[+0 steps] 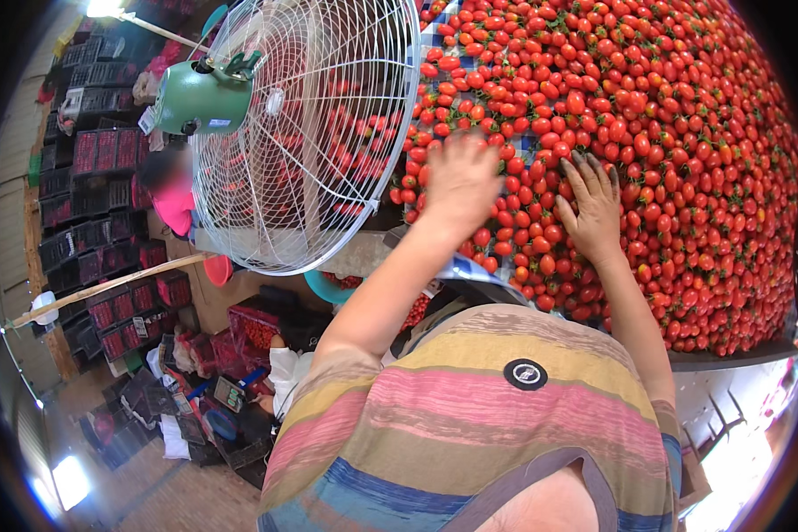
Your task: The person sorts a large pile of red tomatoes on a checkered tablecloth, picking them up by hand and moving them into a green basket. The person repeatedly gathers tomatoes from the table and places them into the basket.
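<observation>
A thick spread of small oval red tomatoes (pixel 665 166), some with green calyxes, covers a table before me. Blue-and-white checked cloth (pixel 525 143) shows through gaps between them. My left hand (pixel 464 179), blurred, is palm down over the tomatoes near the table's left edge, with its fingers apart. To its right, my right hand (pixel 592 199) rests palm down on the tomatoes, fingers spread and fingertips dark. Neither hand visibly grips a tomato; the undersides of both are hidden.
A large caged fan (pixel 274 103) with a green motor stands close at the left. Beyond it are stacked dark crates (pixel 106 149), a person in pink (pixel 175 206), a teal basin (pixel 322 287) and a digital scale (pixel 229 394). Another person's white sleeve (pixel 284 376) shows at lower left.
</observation>
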`<state>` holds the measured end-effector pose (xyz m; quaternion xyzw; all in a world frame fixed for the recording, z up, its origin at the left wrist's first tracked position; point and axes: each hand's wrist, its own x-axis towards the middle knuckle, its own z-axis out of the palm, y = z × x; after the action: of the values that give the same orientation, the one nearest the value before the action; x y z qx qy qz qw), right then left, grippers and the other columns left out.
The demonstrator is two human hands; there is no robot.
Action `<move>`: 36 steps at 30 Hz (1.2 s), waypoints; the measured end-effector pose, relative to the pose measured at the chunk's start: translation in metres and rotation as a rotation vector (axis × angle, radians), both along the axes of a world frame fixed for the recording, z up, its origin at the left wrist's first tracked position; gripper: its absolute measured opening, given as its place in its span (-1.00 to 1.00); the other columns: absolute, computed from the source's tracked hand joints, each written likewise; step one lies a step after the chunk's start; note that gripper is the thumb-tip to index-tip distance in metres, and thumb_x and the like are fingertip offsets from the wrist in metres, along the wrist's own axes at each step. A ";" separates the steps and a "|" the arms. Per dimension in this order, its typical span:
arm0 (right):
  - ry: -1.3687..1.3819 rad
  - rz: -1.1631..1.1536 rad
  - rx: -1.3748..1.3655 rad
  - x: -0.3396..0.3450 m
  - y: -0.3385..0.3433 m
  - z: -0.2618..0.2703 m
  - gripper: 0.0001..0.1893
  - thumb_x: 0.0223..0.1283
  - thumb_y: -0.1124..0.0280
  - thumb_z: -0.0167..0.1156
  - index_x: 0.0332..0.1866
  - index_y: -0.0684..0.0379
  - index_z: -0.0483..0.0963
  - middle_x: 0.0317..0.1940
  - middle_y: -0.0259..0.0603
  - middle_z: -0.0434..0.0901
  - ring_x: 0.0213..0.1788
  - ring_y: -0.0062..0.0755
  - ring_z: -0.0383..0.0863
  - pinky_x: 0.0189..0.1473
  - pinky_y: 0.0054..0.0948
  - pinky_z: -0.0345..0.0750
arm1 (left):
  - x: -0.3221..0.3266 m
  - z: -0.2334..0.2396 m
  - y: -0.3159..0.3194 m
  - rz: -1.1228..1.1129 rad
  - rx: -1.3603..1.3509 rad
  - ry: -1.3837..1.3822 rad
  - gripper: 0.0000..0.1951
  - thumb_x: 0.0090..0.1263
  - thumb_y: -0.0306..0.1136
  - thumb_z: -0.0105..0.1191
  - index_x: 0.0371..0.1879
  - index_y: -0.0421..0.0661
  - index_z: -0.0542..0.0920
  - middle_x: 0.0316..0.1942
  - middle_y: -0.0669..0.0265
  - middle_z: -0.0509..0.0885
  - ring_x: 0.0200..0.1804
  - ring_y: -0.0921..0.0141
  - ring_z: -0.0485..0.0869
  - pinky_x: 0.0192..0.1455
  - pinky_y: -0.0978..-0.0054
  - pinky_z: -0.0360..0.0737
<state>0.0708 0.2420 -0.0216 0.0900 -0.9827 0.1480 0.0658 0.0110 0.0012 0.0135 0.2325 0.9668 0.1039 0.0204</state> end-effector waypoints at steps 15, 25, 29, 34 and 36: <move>0.064 -0.096 0.040 0.005 0.003 -0.008 -0.44 0.33 0.13 0.12 0.41 0.08 0.36 0.42 -0.25 0.36 0.48 -0.14 0.24 0.53 -0.08 0.07 | -0.069 -0.063 0.064 -0.031 0.193 0.195 -0.36 0.32 0.20 0.10 0.33 0.16 0.47 0.45 -0.02 0.31 0.48 -0.04 0.23 0.41 -0.36 0.14; 0.047 -0.093 -0.024 0.010 0.001 -0.006 -0.44 0.33 0.14 0.13 0.41 0.05 0.37 0.43 -0.28 0.35 0.46 -0.13 0.24 0.52 -0.07 0.07 | 0.036 0.001 -0.054 0.210 -0.255 -0.120 -0.45 0.20 -0.30 0.26 0.23 0.08 0.50 0.37 -0.02 0.34 0.41 0.01 0.32 0.35 -0.09 0.31; 0.051 -0.090 -0.014 0.009 -0.001 -0.007 -0.44 0.31 0.15 0.16 0.40 0.06 0.38 0.42 -0.28 0.36 0.46 -0.13 0.25 0.51 -0.08 0.09 | 0.006 0.004 -0.027 0.179 0.039 0.059 -0.36 0.22 -0.26 0.30 0.29 -0.18 0.42 0.36 -0.14 0.32 0.42 -0.06 0.30 0.41 0.00 0.33; 0.052 -0.076 -0.029 0.014 0.003 -0.008 -0.44 0.30 0.16 0.17 0.40 0.06 0.38 0.42 -0.27 0.36 0.46 -0.15 0.26 0.50 -0.09 0.12 | -0.067 -0.024 -0.007 0.348 0.083 -0.128 -0.28 0.25 -0.08 0.32 0.32 -0.20 0.39 0.32 -0.16 0.34 0.30 -0.08 0.39 0.35 0.07 0.43; 0.049 -0.072 -0.042 0.016 0.003 -0.007 -0.44 0.30 0.18 0.17 0.40 0.06 0.38 0.42 -0.27 0.36 0.46 -0.16 0.26 0.49 -0.09 0.14 | -0.070 -0.029 -0.006 0.364 0.014 -0.120 -0.32 0.24 -0.08 0.33 0.30 -0.13 0.42 0.27 -0.11 0.34 0.22 -0.11 0.42 0.26 0.04 0.48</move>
<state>0.0866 0.2453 -0.0285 0.0568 -0.9801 0.1639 0.0970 -0.0594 -0.0051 -0.0154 0.0472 0.9892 0.1266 0.0573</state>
